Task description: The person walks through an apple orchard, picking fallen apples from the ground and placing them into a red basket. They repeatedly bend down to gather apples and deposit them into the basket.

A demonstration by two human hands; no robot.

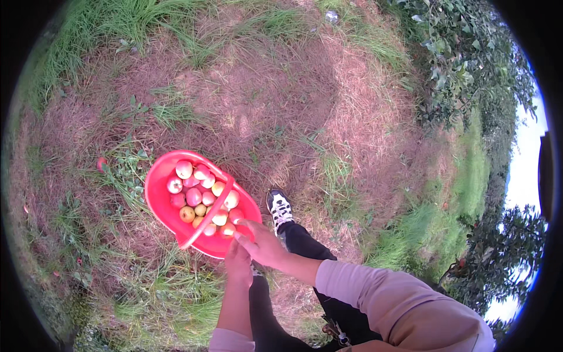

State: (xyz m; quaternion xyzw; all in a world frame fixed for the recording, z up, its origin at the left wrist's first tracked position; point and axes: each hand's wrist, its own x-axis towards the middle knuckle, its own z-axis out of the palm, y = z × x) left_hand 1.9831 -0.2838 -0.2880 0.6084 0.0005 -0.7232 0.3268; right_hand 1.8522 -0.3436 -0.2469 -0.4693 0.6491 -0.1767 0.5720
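Observation:
A red plastic basket [165, 218] with an arched handle [218, 206] sits on the ground in front of me. Several apples lie inside it, mostly red and pink, such as one pink apple [193, 196], with a few yellowish ones like this apple [187, 214]. Over the basket's near right end my two hands come together. My left hand [238, 262] has its fingers closed and pointing up toward the basket. From the right, my right hand [265, 245] reaches in, its fingertips meeting the left ones. Whatever lies between the fingers is too small or hidden to name.
Dry grass [281, 94] covers the ground, with green tufts around it. A fallen red apple [102, 163] lies left of the basket. My shoe [279, 207] stands right beside the basket. Leafy branches [457, 53] hang at the upper right, and another tree [498, 258] stands lower right.

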